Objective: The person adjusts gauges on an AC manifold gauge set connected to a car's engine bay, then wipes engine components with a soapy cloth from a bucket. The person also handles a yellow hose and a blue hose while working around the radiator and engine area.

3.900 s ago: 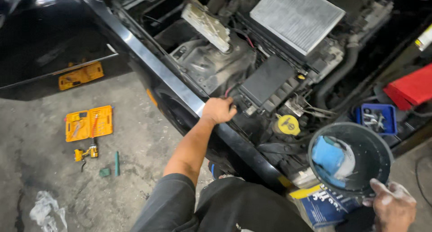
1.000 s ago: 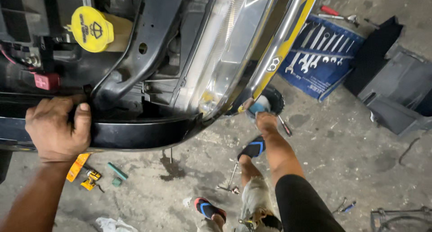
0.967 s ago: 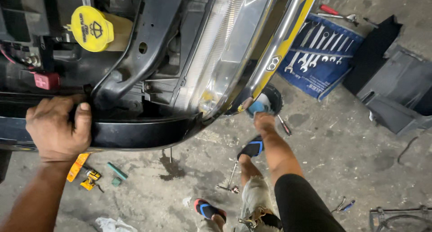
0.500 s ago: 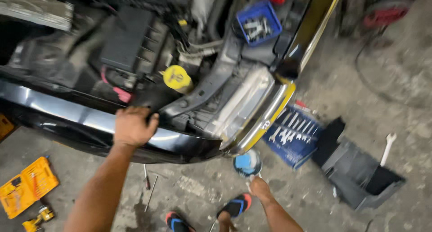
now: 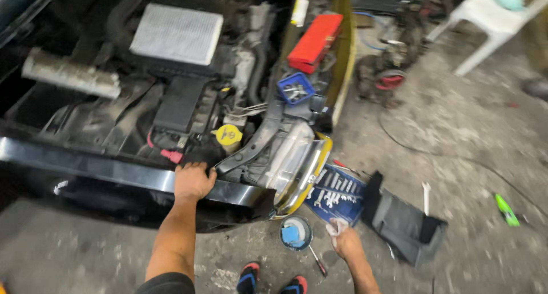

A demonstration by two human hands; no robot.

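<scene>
My left hand (image 5: 193, 181) presses down on the black front panel (image 5: 114, 171) of a car with its engine bay open, fingers curled over the panel's edge just below a yellow filler cap (image 5: 228, 135). Low over the concrete floor, my right hand (image 5: 345, 242) is closed around a small white rag (image 5: 333, 228). It hovers just right of a round tub (image 5: 295, 234) with something blue inside. A screwdriver (image 5: 317, 261) lies on the floor between the tub and that hand. My feet in sandals (image 5: 271, 282) show at the bottom edge.
A blue wrench roll (image 5: 337, 194) and a black plastic part (image 5: 402, 222) lie by the headlight (image 5: 294, 157). A red toolbox (image 5: 315, 40) and blue tray (image 5: 295, 88) sit on the engine bay's edge. A wrench (image 5: 426, 197), green tool (image 5: 505, 209) and white chair (image 5: 491, 14) are further right.
The view has pulled back and swung, so more of the engine bay and floor shows. My right hand has come off the round tub to its right. My left hand stays on the panel.
</scene>
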